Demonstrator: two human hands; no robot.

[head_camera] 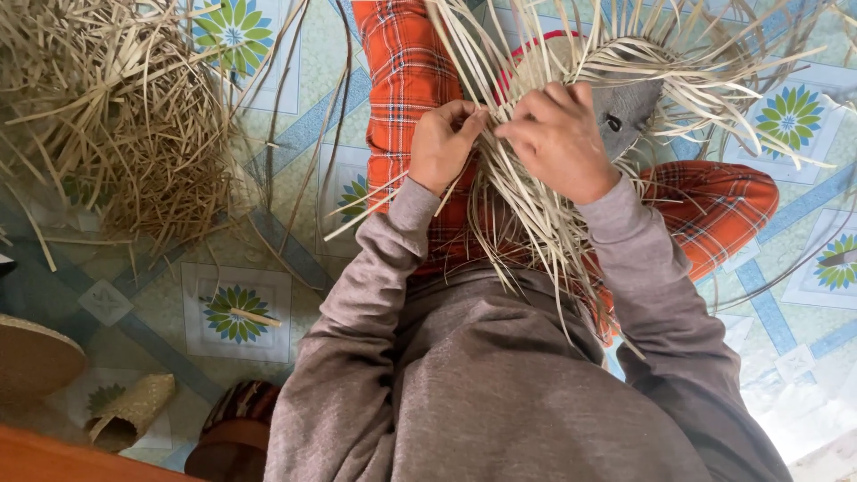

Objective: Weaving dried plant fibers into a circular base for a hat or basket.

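Head view, person seated on a tiled floor (268, 295), legs in orange plaid trousers (406, 80), grey sleeves.

Work piece: a half-woven piece of pale straw strips (616, 62) resting over the knee, loose strip ends fanning out in every direction and trailing down over the lap.

Left hand (444, 143): closed in a pinch, thumb and forefingers gripping a few strips at the near edge of the woven piece. Right hand (558, 138): fingers curled down over the strips just beside the left hand, thumb tucked under; it holds strips too, though which ones cannot be told. The two hands nearly touch.

Left of the woven piece, well apart: a large heap of loose straw (116, 116). Nearer the viewer than that heap: a small woven cone (134, 411) and the edge of a round woven disc (31, 357).

Judgement on technique: the pinch ought to sit right at the weave edge so the last crossing does not slacken. One strip at a time, flat, not twisted. Even tension both sides; dry strips probably crack if bent sharply.
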